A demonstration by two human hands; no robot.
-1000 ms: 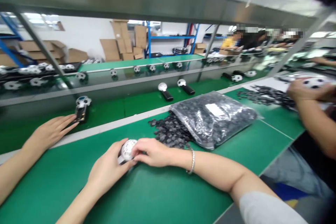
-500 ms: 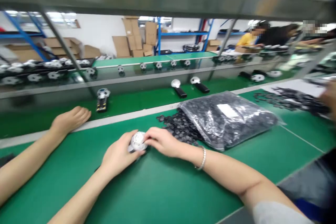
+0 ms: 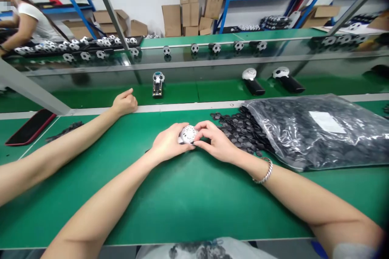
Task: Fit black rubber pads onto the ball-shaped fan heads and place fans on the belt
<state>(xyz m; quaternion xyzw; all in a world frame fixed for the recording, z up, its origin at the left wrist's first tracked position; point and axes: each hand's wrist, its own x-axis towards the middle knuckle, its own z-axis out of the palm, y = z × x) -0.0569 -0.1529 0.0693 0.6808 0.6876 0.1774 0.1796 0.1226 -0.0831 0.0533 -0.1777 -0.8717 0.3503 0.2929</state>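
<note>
My left hand and my right hand meet over the green table and both grip a small round white fan head with a grille. My right wrist wears a silver bracelet. Just right of my right hand lies a heap of small black hexagonal pieces spilling from a clear plastic bag. A co-worker's arm reaches in from the left; that hand rests curled at the table's far edge.
On the conveyor belt behind the table lie a half-built fan and two white-headed fans with black handles. Football-patterned fan heads line the far table. A red-edged phone lies left. A person sits far left.
The view has swung left and down. My hands stay on the white fan head. The co-worker's hand has pulled back from the half-built fan and curled at the table edge.
</note>
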